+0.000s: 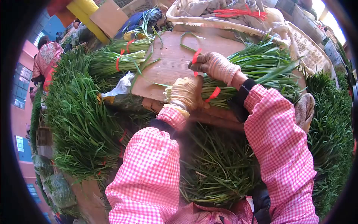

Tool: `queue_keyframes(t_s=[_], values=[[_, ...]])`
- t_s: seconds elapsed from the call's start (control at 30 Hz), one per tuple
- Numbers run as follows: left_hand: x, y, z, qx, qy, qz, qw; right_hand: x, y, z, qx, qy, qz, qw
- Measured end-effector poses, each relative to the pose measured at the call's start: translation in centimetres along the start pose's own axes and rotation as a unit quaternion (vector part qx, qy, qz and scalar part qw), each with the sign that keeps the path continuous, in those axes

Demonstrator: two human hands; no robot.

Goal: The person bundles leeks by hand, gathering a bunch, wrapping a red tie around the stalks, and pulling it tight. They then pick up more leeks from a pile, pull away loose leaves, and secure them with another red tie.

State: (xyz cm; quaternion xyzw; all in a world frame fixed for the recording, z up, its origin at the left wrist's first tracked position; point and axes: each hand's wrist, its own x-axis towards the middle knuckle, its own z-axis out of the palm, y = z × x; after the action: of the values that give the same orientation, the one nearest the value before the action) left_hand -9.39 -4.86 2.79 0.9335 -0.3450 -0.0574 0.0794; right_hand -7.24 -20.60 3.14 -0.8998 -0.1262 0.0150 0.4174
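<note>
A bunch of long green leafy stalks point(261, 61), like garlic chives, lies across a wooden board point(173, 56), its pale cut ends to the left. My left hand point(185, 91), in a yellowish glove, is wrapped round the bunch near those ends. Above it, my right hand point(214, 66), in a striped glove with dark fingertips, pinches a red tie strip point(197, 56) that sticks out above and below the fingers. A second red tie point(213, 94) crosses the bunch just right of my left hand. How the pinched strip runs behind the fingers is hidden.
Tied bundles point(128, 58) lie left of the board, beside a large heap of greens point(80, 112). More loose stalks point(220, 164) lie below my arms. A white crate point(223, 24) with red strips point(242, 14) stands behind. Another person point(48, 59) is at far left.
</note>
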Motion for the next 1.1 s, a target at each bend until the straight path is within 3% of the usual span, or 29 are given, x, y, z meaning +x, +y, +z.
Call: queue_keyframes(t_s=[0.03,0.1,0.13,0.2,0.3,0.47,0.57,0.6,0.7,0.73,0.77,0.83,0.9,0.93,0.97,1.03,1.1], values=[[-0.1,-0.1,0.5,0.003,0.002,0.002,1.000,0.3,0.7,0.3,0.083,0.021,0.006,0.996],[-1.2,-0.1,2.0,0.052,0.116,0.033,0.991,0.1,1.8,0.0,0.247,0.065,0.019,0.967],[-1.7,0.1,2.3,0.067,0.162,0.047,0.983,-0.4,2.3,-0.7,0.380,0.091,0.079,0.917],[-1.7,-0.2,2.8,0.075,0.211,0.082,0.971,-0.7,2.5,-0.5,0.437,0.159,0.129,0.876],[-1.8,-0.3,3.4,0.092,0.214,0.071,0.970,-0.8,2.7,-0.5,0.395,0.193,0.144,0.887],[-0.4,-0.4,1.2,-0.001,0.030,0.024,0.999,-2.5,2.2,-0.4,0.414,0.115,0.082,0.899],[-0.1,-0.4,0.1,-0.049,0.032,0.037,0.998,-3.1,1.5,-1.4,0.297,0.050,0.088,0.949],[0.3,-0.1,-0.7,-0.046,-0.043,0.002,0.998,-2.8,1.1,-1.8,0.243,0.008,0.069,0.968],[0.5,-0.2,-1.0,-0.049,-0.066,0.008,0.997,-2.1,-0.9,-2.2,-0.032,-0.003,0.049,0.998],[0.4,-0.2,-0.9,-0.061,-0.064,0.001,0.996,-3.1,-2.4,-2.6,-0.067,0.066,-0.008,0.996],[0.3,-0.3,-0.7,-0.075,-0.062,-0.004,0.995,-4.6,-3.1,-2.8,-0.173,0.202,-0.089,0.960],[0.4,-0.2,-0.9,-0.076,-0.052,-0.013,0.996,-7.4,-3.0,-3.6,-0.312,0.292,-0.057,0.903],[0.3,0.0,-0.8,-0.051,-0.050,-0.019,0.997,-10.7,-1.8,-2.0,-0.146,0.183,0.005,0.972],[0.3,0.1,-1.2,-0.055,-0.060,-0.019,0.997,-11.8,-4.3,-0.8,-0.157,0.145,-0.022,0.977],[0.3,0.3,-1.1,-0.059,-0.060,-0.023,0.996,-11.7,-3.9,1.5,-0.062,0.166,-0.027,0.984],[0.4,0.1,-0.9,-0.060,-0.059,-0.030,0.996,-11.3,-3.3,5.1,0.131,0.198,-0.014,0.971],[0.5,-0.4,-0.2,-0.040,-0.043,-0.012,0.998,-10.8,-3.5,6.9,0.320,0.196,0.051,0.926]])
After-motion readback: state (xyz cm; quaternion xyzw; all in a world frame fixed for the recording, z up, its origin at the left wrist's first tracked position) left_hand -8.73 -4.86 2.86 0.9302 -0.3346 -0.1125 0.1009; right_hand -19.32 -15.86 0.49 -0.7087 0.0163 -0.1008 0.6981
